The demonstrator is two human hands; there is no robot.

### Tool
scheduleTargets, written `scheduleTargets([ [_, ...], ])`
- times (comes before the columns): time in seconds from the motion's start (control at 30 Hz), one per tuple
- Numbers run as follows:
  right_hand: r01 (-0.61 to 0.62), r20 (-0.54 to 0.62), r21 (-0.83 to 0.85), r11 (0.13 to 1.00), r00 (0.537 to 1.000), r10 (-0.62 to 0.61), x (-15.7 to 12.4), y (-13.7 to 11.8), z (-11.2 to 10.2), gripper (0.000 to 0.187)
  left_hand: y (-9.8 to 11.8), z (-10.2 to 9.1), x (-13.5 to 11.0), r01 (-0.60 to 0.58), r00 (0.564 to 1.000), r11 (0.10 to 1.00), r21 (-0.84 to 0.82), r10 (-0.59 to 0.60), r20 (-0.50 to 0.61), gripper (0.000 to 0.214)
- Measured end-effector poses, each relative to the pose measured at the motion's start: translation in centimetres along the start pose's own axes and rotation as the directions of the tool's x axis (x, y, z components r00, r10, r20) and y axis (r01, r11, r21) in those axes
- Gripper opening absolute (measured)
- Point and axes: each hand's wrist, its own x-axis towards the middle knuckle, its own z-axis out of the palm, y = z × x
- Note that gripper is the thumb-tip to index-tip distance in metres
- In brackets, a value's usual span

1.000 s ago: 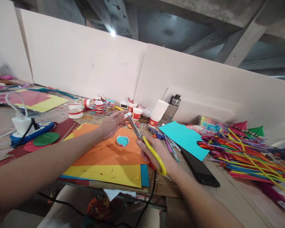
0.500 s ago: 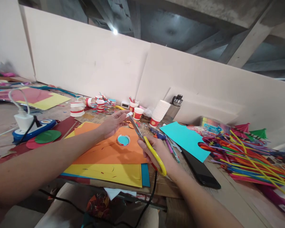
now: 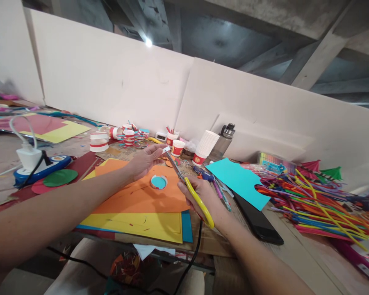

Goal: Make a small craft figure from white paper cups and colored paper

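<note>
Pinching one scrap, left hand (one scissors).

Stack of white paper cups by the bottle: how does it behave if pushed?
Probably tips: the cup stack is tall on one narrow base. Likely very light, being nested paper, so a nudge slides it. Thin walls would likely crush under a hard squeeze.
</note>
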Motion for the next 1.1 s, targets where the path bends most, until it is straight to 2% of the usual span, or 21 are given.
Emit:
scheduleTargets([
  [0.1, 0.008, -0.019, -0.032, 0.999, 1.0, -0.009, 0.0, 0.1, 0.0, 0.039, 0.0, 0.1, -0.1, 0.001, 1.0, 1.0, -0.008, -0.001, 0.004, 0.038],
  [0.3, 0.121, 0.009, -0.089, 0.989, 0.993, -0.121, -0.2, -0.3, -0.8, 0.037, 0.3, 0.3, -0.2, -0.017, 1.0, 0.999, -0.032, 0.017, -0.008, 0.037],
  [0.37, 0.097, 0.04, -0.044, 0.994, 0.995, -0.095, -0.3, -0.4, -1.0, 0.037, 0.4, 0.3, -0.2, -0.021, 1.0, 0.999, -0.044, 0.021, -0.016, 0.039],
  [0.47, -0.002, 0.077, 0.067, 0.998, 0.997, -0.004, -0.6, -0.4, -1.0, 0.039, 0.5, 0.2, -0.1, -0.023, 1.0, 0.995, -0.094, 0.021, -0.018, 0.039],
  [0.6, -0.076, 0.112, 0.136, 0.988, 0.992, 0.061, -0.7, -0.2, -1.0, 0.039, 0.4, 0.1, -0.1, 0.007, 1.0, 0.99, -0.141, -0.003, 0.028, 0.034],
  [0.77, -0.085, 0.131, 0.164, 0.983, 0.989, 0.064, -0.7, -0.1, -0.9, 0.038, 0.2, 0.0, -0.1, 0.026, 0.997, 0.99, -0.136, -0.015, 0.082, 0.034],
  [1.1, -0.085, 0.127, 0.145, 0.986, 0.99, 0.067, -0.8, -0.4, -0.8, 0.034, -0.1, -0.1, -0.1, 0.046, 0.993, 0.988, -0.149, -0.03, 0.111, 0.036],
])
